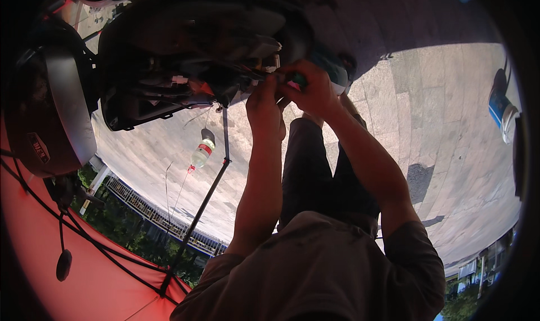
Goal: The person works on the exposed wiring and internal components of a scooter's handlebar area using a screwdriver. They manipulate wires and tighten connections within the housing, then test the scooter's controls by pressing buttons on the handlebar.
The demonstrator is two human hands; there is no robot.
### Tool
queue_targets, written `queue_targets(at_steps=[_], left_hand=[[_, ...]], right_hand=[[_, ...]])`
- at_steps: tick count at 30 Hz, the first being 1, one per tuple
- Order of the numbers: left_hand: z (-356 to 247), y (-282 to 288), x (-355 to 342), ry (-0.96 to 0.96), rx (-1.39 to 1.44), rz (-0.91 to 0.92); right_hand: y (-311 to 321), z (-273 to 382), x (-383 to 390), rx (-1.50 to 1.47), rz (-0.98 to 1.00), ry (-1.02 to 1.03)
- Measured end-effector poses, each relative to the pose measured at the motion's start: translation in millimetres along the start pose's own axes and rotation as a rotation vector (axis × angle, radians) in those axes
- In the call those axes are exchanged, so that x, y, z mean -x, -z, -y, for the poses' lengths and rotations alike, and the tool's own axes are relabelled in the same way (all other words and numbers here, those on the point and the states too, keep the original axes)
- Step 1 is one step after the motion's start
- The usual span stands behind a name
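My left hand (265, 104) is raised at the underside of an open black vehicle panel (185, 34), with its fingers pinched together at the exposed wiring and fittings (208, 82); what they hold is hidden. My right hand (312, 87) is curled just beside it, almost touching it, around a small green object (298, 80), partly covered by the fingers. Red and pale connectors (180, 80) sit among the dark parts to the left of my hands.
A black mirror or housing (50, 107) fills the left side. Below the panel are a thin pole (226, 130) and a hanging clear bottle (201, 152). A red canopy (62, 253) is at lower left, a blue-and-white object (500, 113) at right, on pale paving (427, 107).
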State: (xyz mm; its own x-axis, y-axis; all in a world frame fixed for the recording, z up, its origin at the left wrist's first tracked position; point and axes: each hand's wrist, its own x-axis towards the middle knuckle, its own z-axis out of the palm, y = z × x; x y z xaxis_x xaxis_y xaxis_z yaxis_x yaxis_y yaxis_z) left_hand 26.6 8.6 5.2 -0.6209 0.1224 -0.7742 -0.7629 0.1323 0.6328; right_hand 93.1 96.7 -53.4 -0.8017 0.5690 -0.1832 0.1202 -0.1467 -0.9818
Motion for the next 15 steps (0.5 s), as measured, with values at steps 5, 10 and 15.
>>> queue_targets(at_steps=[5,10,15], left_hand=[[-3,13,-6,-0.126,0.165,-0.056],[7,14,-16,-0.154,0.372,-0.068],[11,13,-21,-0.112,0.458,-0.031]], right_hand=[[-2,-4,-2,-0.115,0.016,-0.239],[-1,-12,-3,-0.289,0.006,-0.238],[1,-19,-4,-0.354,0.055,-0.222]])
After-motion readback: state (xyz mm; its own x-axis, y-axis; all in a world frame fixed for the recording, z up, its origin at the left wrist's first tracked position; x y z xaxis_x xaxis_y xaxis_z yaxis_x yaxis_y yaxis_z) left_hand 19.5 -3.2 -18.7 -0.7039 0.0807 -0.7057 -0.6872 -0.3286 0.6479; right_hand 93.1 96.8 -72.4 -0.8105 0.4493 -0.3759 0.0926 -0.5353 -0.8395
